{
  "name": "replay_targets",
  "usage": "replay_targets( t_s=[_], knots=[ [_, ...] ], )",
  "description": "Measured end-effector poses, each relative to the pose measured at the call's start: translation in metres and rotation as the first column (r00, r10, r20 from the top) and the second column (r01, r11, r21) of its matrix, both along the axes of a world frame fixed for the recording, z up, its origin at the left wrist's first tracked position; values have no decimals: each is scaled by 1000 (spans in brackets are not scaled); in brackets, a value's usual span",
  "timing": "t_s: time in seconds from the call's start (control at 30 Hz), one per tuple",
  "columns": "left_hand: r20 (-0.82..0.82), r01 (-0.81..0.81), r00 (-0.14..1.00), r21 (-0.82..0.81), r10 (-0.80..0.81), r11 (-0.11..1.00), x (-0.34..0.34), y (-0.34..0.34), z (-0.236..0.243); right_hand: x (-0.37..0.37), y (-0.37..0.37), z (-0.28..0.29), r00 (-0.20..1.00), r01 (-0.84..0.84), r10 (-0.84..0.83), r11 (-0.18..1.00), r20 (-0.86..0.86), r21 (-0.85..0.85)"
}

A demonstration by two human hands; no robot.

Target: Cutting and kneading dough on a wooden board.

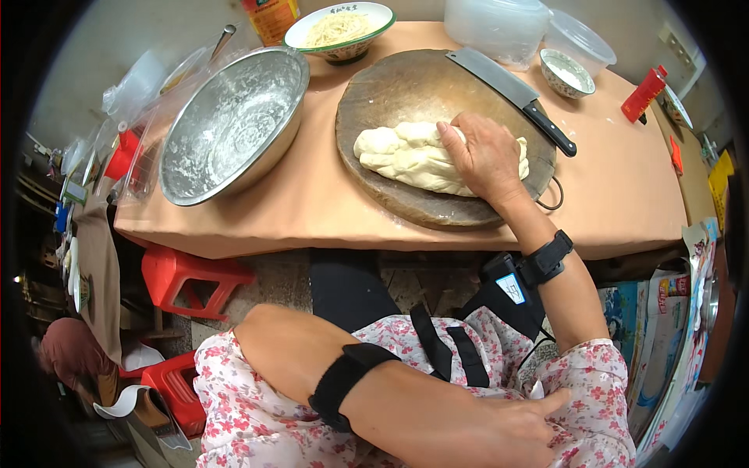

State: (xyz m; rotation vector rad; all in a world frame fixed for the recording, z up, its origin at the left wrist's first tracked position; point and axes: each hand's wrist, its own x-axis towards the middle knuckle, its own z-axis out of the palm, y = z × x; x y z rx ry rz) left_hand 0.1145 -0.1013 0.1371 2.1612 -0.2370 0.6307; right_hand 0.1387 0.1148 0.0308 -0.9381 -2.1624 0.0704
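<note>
On a peach-covered table (616,195), a round wooden board (390,101) is flanked by a metal bowl (290,129) near the left edge. Dough (413,160) is laid toward the board's near edge. A cleaver (503,84), jutting past the board's right edge, could be knocked off if brushed by the right hand (484,160), closed over the dough's right end. The left hand (515,429) is held off the table; its grip cannot be told.

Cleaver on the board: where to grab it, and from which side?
Take the cleaver by its black handle, probably from the right. The handle points toward the person's near right and its end juts past the board, while the blade lies on the wood, pointing away. Coming from the left looks worse: the right hand and dough are there.
</note>
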Motion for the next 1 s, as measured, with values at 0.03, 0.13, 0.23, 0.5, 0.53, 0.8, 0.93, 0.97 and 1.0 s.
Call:
replay_targets(
  t_s=[0.03,0.13,0.23,0.5,0.53,0.8,0.93,0.97,1.0],
  knots=[
    [17,32,999,-76,-31,997,-2,0,-5,0,1,0,1000,0,0,1000,-2,1],
    [73,50,997,-390,-23,920,-27,4,-5,1,0,-1,1000,-6,6,1000,1,-16],
    [-151,-94,985,-68,83,993,-37,4,-8,1,2,-1,999,-11,10,999,-36,-42],
    [-209,-197,961,-67,179,978,-65,-3,-7,2,-1,3,999,7,-6,1000,35,-24],
    [-244,-178,956,-52,161,983,-67,-4,-7,2,-1,3,999,8,-8,1000,37,-22],
    [-354,-120,928,3,113,993,-90,-10,0,2,-2,3,1000,6,-6,1000,30,-27],
    [-348,-243,904,59,249,968,-85,-15,1,1,-1,0,1000,2,-3,999,-7,-34],
    [-348,-245,903,60,250,968,-84,-16,-1,1,0,1,1000,1,-1,1000,-9,-30],
    [-400,-217,897,-24,190,976,-84,-16,-5,2,0,1,1000,1,-1,1000,-10,-27]
  ],
)
